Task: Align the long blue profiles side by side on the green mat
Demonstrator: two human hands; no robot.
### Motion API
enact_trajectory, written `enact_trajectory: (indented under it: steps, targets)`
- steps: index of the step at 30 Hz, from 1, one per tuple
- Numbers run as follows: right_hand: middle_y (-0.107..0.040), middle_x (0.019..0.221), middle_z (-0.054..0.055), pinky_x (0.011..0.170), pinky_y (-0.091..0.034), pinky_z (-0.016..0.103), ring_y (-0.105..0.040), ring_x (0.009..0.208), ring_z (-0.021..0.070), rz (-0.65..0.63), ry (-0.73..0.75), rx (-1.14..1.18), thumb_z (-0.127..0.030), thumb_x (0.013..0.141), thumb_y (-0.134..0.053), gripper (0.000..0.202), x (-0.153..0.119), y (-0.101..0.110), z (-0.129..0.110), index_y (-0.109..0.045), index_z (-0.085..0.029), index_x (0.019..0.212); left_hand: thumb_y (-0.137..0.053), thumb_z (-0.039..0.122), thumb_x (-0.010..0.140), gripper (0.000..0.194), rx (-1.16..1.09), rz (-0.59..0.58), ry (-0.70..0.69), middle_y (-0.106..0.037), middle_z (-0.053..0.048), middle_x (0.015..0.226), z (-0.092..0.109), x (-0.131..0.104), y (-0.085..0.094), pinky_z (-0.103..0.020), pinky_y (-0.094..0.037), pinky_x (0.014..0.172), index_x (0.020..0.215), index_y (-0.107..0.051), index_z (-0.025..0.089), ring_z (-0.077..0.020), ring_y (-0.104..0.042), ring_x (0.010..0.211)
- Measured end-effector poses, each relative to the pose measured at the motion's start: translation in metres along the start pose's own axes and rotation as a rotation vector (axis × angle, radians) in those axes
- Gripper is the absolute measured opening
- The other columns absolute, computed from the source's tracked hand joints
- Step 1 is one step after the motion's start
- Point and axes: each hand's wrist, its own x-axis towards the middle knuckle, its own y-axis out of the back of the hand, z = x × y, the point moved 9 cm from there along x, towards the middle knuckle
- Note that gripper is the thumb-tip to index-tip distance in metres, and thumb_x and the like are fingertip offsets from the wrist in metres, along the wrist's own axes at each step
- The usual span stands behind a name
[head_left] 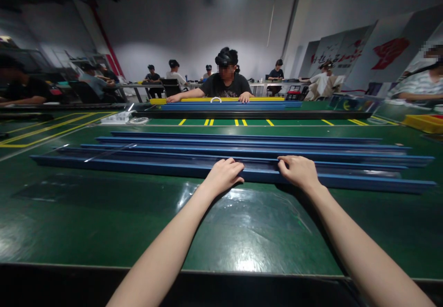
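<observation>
Several long blue channels lie side by side across the green table. My left hand point(225, 173) is closed over the nearest blue channel point(138, 165), a little left of my right hand. Gripping the same channel, my right hand point(298, 171) has its fingers curled over the upper edge. Behind it lie another blue channel point(346, 155) and a thinner-looking blue rail point(207, 136). Clear plastic film point(242, 203) rests on the table in front of my hands, and strips of film lie on the channels at the left.
Across the table point(86, 233) a person point(226, 85) has both hands on a yellow bar point(197, 99). Blue strips and a long black bar point(256, 115) lie before that person. A yellow tray point(424, 123) stands at the right. Other people sit farther back.
</observation>
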Motion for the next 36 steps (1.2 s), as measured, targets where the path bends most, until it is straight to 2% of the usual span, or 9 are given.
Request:
enact_trajectory:
  steps: [9,36]
  targets:
    - [-0.066,0.096,0.002,0.062,-0.042,0.025,-0.061,0.083,0.0179,-0.012,0.065,0.006,-0.032,0.08,-0.03,0.039,0.0002,-0.0024,-0.002,-0.066,-0.023,0.092,-0.054,0.038,0.078,0.027,0.007,-0.024,0.026,-0.061,-0.001,0.099,-0.0016,0.0012,-0.0031,-0.026,-0.037,0.072,0.098,-0.051,0.019,-0.0163,-0.051,0.091]
    - [-0.065,0.1,0.004,0.066,-0.043,0.028,-0.06,0.086,0.0193,-0.034,0.102,0.022,-0.031,0.08,-0.029,0.04,0.0007,-0.0045,-0.0028,-0.065,-0.022,0.095,-0.047,0.045,0.08,0.025,0.05,-0.061,0.048,-0.062,0.002,0.086,-0.006,0.0025,-0.0087,-0.025,-0.035,0.063,0.088,-0.052,0.021,-0.0154,-0.051,0.079]
